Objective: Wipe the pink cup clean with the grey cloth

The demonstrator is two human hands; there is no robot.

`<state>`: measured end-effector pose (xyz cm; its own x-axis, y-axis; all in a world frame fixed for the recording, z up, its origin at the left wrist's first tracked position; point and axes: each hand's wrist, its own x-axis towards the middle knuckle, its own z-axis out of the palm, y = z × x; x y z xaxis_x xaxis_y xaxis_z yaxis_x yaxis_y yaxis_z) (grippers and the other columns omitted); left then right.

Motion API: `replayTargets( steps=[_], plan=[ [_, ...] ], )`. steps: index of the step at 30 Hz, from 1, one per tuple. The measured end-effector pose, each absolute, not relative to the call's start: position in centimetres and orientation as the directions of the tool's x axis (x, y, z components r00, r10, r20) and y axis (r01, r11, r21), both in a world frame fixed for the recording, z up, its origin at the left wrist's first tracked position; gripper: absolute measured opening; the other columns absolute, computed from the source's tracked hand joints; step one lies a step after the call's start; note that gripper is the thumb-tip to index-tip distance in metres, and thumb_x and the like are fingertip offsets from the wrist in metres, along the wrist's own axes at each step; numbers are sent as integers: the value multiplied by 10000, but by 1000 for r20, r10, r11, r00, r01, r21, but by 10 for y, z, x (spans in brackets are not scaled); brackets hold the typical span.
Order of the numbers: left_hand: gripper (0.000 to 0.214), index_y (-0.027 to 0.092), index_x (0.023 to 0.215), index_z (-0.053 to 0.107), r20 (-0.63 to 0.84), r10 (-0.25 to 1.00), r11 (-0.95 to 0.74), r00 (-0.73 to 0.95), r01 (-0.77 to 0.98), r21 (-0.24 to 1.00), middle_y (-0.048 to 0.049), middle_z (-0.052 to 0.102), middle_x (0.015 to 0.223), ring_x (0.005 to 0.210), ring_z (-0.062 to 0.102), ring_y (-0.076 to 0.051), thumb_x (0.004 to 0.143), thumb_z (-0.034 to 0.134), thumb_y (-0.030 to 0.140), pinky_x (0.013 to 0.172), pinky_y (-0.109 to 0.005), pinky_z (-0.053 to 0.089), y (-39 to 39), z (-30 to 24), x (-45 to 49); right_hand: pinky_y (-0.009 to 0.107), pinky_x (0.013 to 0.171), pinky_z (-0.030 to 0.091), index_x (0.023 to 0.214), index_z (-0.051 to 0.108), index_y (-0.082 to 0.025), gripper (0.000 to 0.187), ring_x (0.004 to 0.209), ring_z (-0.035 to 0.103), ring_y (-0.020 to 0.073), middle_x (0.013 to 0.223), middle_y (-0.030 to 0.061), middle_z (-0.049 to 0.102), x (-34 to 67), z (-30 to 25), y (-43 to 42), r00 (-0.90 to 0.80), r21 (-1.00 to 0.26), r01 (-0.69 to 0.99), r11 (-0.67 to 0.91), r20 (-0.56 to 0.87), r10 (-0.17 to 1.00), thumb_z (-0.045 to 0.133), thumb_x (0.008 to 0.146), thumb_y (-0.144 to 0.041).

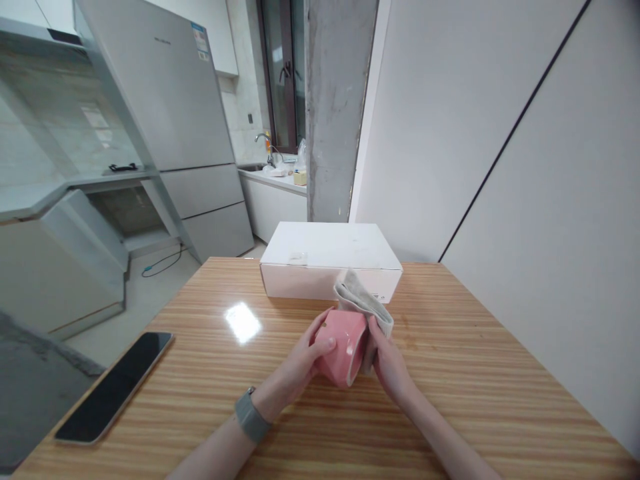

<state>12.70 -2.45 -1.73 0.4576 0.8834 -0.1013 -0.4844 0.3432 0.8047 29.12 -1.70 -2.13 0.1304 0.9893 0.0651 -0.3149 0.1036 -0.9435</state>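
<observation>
A pink ceramic cup [343,347] is tipped on its side just above the wooden table [210,400], its mouth turned to the right. My left hand [306,360] grips the cup's base and side. My right hand [389,363] presses a folded grey cloth [363,301] against the cup's mouth; part of the cloth sticks up above the cup. A grey watch band sits on my left wrist.
A closed white cardboard box [327,257] lies right behind my hands. A dark phone or tablet [116,385] rests face up near the table's left edge. A white wall runs along the right side. A fridge [175,120] and kitchen counter stand beyond.
</observation>
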Motion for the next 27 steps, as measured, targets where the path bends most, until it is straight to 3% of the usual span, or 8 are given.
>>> replayTargets(
  steps=[4, 10, 15, 18, 22, 27],
  plan=[
    [729, 220, 1382, 475, -169, 848, 419, 503, -438, 796, -119, 582, 1322, 1153, 571, -296, 752, 733, 481, 881, -358, 483, -26, -19, 128, 439, 1172, 286, 1060, 736, -288, 501, 1267, 541, 292, 1186, 21, 724, 289, -21, -23, 57, -951, -294, 92, 79, 995, 668, 737, -664],
    [699, 223, 1389, 465, -172, 862, 402, 477, -437, 804, -117, 581, 1331, 1241, 517, -299, 784, 707, 476, 985, -385, 440, -29, -18, 129, 470, 1185, 235, 1137, 708, -280, 541, 1305, 498, 302, 1248, 28, 696, 287, -27, -22, 56, -945, -314, 90, 76, 996, 688, 736, -642],
    [962, 286, 1462, 347, -26, 860, 305, 510, -472, 827, -109, 455, 1463, 1270, 492, -308, 642, 848, 323, 1005, -392, 422, -33, -13, 132, 457, 1168, 262, 1086, 729, -265, 496, 1273, 530, 299, 1215, 34, 712, 290, -29, -16, 64, -916, -400, 15, -12, 998, 680, 753, -629],
    [1038, 302, 1455, 339, -18, 853, 266, 522, -405, 875, -107, 502, 1410, 1160, 574, -276, 575, 880, 200, 948, -369, 458, -32, -17, 132, 446, 1159, 273, 1078, 729, -257, 474, 1267, 534, 296, 1217, 34, 711, 292, -30, -14, 72, -904, -428, 0, -34, 997, 672, 770, -613],
    [1038, 269, 1419, 358, -77, 874, 253, 479, -315, 915, -127, 573, 1297, 987, 636, -235, 534, 898, 216, 810, -328, 501, -28, -23, 131, 456, 1129, 319, 1065, 731, -248, 477, 1216, 572, 304, 1168, 38, 733, 290, -29, -15, 67, -898, -439, -26, -62, 996, 672, 767, -616],
    [998, 229, 1334, 439, -76, 914, 203, 398, -288, 936, -126, 598, 1242, 1028, 603, -246, 461, 921, 249, 805, -317, 499, -26, -23, 132, 463, 1086, 382, 1039, 738, -251, 490, 1220, 570, 319, 1132, 41, 746, 286, -26, -18, 57, -883, -462, -86, -126, 990, 705, 722, -624]
  ],
)
